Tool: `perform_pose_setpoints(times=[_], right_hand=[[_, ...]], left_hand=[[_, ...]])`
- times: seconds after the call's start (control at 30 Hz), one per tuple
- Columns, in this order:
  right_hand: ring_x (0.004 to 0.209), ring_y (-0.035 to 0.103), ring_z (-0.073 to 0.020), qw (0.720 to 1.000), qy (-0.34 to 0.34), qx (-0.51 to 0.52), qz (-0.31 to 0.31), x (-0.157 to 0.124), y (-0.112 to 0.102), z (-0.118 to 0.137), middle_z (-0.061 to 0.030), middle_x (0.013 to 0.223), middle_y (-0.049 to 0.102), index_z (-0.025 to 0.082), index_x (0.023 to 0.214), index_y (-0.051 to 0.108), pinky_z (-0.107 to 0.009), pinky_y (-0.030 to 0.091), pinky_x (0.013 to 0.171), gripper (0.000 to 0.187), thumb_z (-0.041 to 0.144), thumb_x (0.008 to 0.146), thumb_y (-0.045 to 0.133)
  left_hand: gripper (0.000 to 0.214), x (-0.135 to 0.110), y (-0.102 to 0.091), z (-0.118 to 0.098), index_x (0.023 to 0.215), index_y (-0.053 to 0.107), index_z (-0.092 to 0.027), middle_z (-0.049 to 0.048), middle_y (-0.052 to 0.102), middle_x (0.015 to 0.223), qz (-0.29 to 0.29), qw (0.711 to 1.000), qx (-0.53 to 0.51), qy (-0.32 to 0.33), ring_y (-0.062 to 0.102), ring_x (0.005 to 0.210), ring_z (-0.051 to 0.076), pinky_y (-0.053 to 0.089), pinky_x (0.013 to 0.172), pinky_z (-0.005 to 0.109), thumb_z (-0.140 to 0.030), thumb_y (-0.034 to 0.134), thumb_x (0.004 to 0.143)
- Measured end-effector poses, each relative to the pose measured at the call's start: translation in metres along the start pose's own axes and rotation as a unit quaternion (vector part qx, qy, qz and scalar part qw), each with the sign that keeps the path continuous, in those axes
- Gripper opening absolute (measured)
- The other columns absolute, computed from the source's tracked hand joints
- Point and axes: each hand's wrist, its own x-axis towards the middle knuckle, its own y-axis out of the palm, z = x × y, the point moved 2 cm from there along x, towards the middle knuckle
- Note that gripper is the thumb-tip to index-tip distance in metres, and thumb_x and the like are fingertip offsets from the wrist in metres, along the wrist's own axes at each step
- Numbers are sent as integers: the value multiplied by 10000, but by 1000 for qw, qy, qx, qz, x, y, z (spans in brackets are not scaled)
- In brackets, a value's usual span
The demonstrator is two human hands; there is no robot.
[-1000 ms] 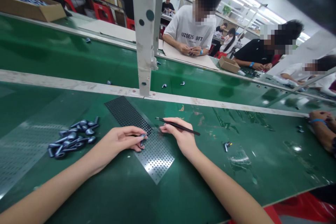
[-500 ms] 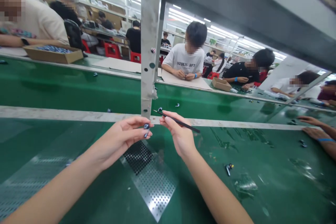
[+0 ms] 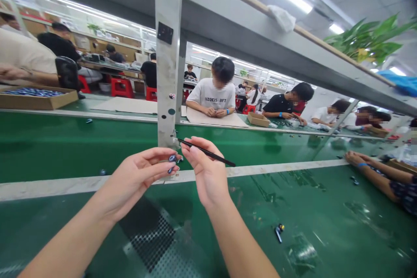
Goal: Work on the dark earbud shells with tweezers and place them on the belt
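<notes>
My left hand [image 3: 140, 176] is raised above the green bench and pinches a small dark blue earbud part [image 3: 172, 159] between thumb and fingertips. My right hand [image 3: 203, 169] is just to its right, closed on thin black tweezers [image 3: 206, 153] that point left, their tip close to the part. Below my hands a perforated metal sheet [image 3: 153, 239] lies flat on the green surface [image 3: 309, 226].
A loose earbud part [image 3: 278, 231] lies on the bench at the right. A grey metal post [image 3: 167, 56] rises behind my hands, with a shelf overhead. Another person's forearm [image 3: 374, 169] rests at the right. Several people sit across the conveyor; a cardboard box [image 3: 32, 97] stands far left.
Both hands have lifted off the perforated sheet and come up toward my face, keeping the part and the tweezers. The view has tilted upward, so the pile of parts has left the picture.
</notes>
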Motion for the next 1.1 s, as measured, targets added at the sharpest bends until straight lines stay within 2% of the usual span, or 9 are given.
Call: perform_pose_setpoints(times=[0.17,0.3,0.47,0.57,0.67,0.83,0.97,1.1], right_hand=[[938,852,-243,999,-14,9,29,-7,20,7,-34,1002,883,265,855,850,-410,725,960,192,277,697,957],[937,860,-239,999,-15,-6,28,-16,16,11,-32,996,885,269,850,848,-391,732,939,164,313,738,960],[884,865,-224,1000,-29,-10,-2,-25,9,17,-22,947,889,271,815,861,-328,742,816,111,278,745,946],[839,860,-235,999,-28,-24,-19,-29,10,19,-26,913,885,261,810,861,-354,751,791,96,258,741,926],[818,858,-242,999,-20,-39,-16,-32,12,20,-24,890,881,257,808,851,-374,756,777,94,253,745,921],[846,866,-205,997,-42,-57,28,-37,14,22,2,872,883,263,827,837,-355,751,853,46,228,849,855],[950,879,-224,993,-53,-91,53,-43,15,26,12,924,887,279,890,801,-401,750,914,61,255,946,800],[967,885,-222,992,-59,-96,63,-49,18,27,27,940,881,293,925,756,-399,742,943,79,268,1000,755]], left_hand=[[526,-12,-6,-1,837,887,-224,32,850,858,-26,1000,11,6,792,720,164,656,679,160,-280,1105,362],[487,-22,-14,-6,841,899,-248,35,856,871,-31,998,40,22,795,724,163,657,689,149,-322,1107,407],[393,-31,-12,-16,846,912,-262,46,863,862,-6,996,62,61,790,689,155,646,657,132,-359,1084,506],[336,-34,-8,-18,858,917,-262,50,867,862,4,995,69,78,792,676,152,645,654,130,-329,1055,558],[306,-38,-5,-19,829,914,-269,40,870,852,-12,993,61,104,797,663,155,648,644,134,-285,1036,549],[271,-47,-3,-25,834,913,-303,7,852,763,-39,982,74,169,807,643,160,662,665,144,-226,1005,592],[244,-54,-5,-26,883,912,-307,2,867,827,-72,965,122,222,822,707,179,692,700,176,-263,1000,660],[204,-59,-3,-23,917,908,-350,-45,873,874,-82,950,154,261,822,762,146,676,756,128,-295,981,735]])
